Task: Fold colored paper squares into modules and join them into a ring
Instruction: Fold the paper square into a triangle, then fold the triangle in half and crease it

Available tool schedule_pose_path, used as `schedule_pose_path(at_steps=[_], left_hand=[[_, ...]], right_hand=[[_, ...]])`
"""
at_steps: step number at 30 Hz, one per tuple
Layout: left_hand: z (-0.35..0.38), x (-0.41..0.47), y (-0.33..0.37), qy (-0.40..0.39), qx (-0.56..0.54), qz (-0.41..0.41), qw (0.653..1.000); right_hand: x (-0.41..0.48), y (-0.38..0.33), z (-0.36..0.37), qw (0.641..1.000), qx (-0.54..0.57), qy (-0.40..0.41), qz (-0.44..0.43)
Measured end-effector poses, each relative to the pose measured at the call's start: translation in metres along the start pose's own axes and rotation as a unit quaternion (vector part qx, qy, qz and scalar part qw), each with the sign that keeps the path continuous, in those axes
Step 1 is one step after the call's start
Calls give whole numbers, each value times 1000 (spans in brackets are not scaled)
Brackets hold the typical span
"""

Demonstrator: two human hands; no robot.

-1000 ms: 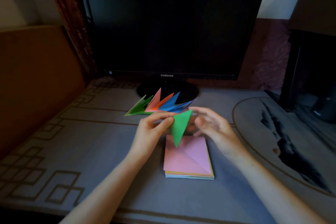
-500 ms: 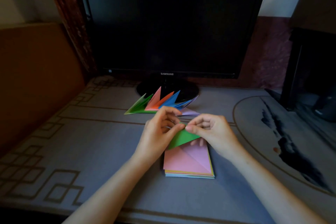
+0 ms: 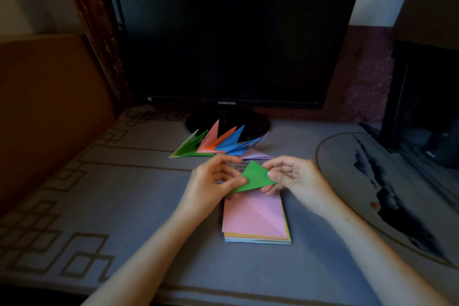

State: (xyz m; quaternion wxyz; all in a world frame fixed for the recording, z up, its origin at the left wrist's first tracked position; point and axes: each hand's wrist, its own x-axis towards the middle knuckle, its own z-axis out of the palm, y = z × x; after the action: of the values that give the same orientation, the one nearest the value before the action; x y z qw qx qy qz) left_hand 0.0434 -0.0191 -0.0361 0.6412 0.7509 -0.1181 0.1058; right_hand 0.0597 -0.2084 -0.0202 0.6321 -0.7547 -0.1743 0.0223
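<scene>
You hold a green module (image 3: 255,177) over the paper stack (image 3: 255,221).
Your left hand (image 3: 211,181) pinches its left corner, your right hand (image 3: 295,179) its right edge.

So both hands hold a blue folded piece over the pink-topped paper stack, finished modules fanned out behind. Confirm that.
Wrong on colour: the head view shows the folded piece is green, not blue. The left hand and right hand do both pinch it over the pink-topped paper stack, with the finished modules fanned out behind.
</scene>
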Motion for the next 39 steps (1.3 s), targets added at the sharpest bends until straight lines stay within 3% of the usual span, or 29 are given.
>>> schedule_pose_path(at_steps=[18,22,27,34,39], left_hand=[[-2,4,-10,44,70,3,997],[-7,4,-17,31,147,18,989],[-5,1,-21,-65,296,26,953],[-7,0,-22,-69,320,43,944],[-7,-1,-20,-71,320,43,944]], right_hand=[[3,5,-3,996,-22,89,15],[10,-4,-24,987,17,147,60],[28,-8,-40,981,-83,129,115],[65,17,-28,954,-193,163,159],[65,18,-10,872,-411,225,143]])
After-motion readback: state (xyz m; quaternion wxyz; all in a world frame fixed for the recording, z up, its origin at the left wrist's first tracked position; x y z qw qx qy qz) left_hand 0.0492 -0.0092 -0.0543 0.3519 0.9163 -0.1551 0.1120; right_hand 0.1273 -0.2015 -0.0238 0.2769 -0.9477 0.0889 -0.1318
